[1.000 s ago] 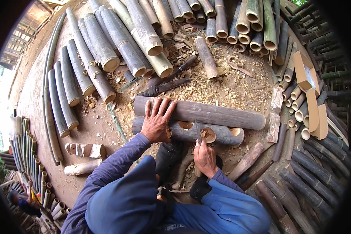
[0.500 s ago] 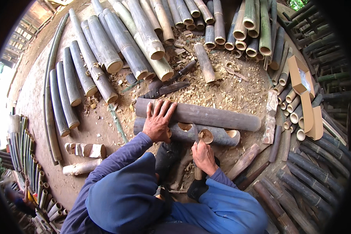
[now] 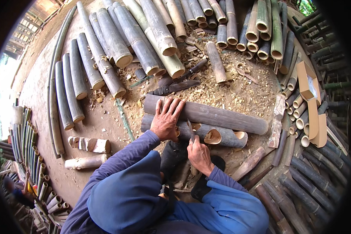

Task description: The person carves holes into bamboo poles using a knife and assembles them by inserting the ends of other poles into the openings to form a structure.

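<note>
My left hand (image 3: 166, 121) lies across two dark bamboo tubes with its fingers spread. Its fingertips rest on the whole far tube (image 3: 218, 114), and its palm covers part of the near tube (image 3: 232, 137). Several pale-edged openings are cut into the near tube's upper side. My right hand (image 3: 200, 157) is closed round the handle of a knife (image 3: 191, 132). The blade points away from me, over the near tube beside one opening. Whether its edge touches the bamboo I cannot tell. My fingers hide most of the handle.
Beyond the tubes lie a dark-handled machete (image 3: 179, 86) and a short bamboo piece (image 3: 216, 64) among wood chips (image 3: 238, 97). Bamboo stalks (image 3: 117, 43) crowd the far side. Split logs (image 3: 89, 144) sit at left, an opened cardboard box (image 3: 309, 87) at right.
My right hand and the knife have shifted left along the near tube, from beside the middle opening. My left hand still rests on the tubes. The whole view has shifted slightly.
</note>
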A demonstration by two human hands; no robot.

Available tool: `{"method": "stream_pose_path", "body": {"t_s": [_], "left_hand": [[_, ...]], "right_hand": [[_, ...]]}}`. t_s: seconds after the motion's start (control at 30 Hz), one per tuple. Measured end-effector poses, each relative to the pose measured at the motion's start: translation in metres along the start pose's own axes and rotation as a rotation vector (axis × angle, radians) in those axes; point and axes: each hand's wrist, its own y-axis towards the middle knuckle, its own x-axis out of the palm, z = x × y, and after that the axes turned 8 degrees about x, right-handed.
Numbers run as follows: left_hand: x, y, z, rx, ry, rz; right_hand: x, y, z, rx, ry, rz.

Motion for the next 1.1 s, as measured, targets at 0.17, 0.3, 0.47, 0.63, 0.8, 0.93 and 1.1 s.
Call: {"method": "stream_pose_path", "body": {"t_s": [0.17,0.3,0.47,0.63,0.8,0.93,1.1], "left_hand": [[-0.001,0.000,0.000,-0.004,-0.001,-0.016],[-0.003,0.000,0.000,-0.015,0.002,-0.058],[-0.002,-0.002,0.000,-0.009,-0.019,-0.002],[-0.002,0.001,0.004,-0.001,-0.005,0.000],[-0.001,0.003,0.004,0.029,0.015,-0.033],[-0.004,0.005,0.022,0.032,0.038,-0.111],[0.018,0.049,0.067,0.165,0.008,-0.111]], "right_hand": [[0.002,0.001,-0.005,0.048,-0.007,0.005],[-0.002,0.003,-0.011,0.106,-0.034,-0.023],[-0.012,0.006,-0.020,0.158,-0.092,-0.077],[-0.018,0.014,-0.002,0.167,0.017,-0.124],[-0.076,-0.018,0.007,0.266,0.657,-0.095],[-0.107,-0.045,0.050,0.232,0.715,0.315],[-0.127,-0.068,0.128,0.357,0.473,0.585]]}}
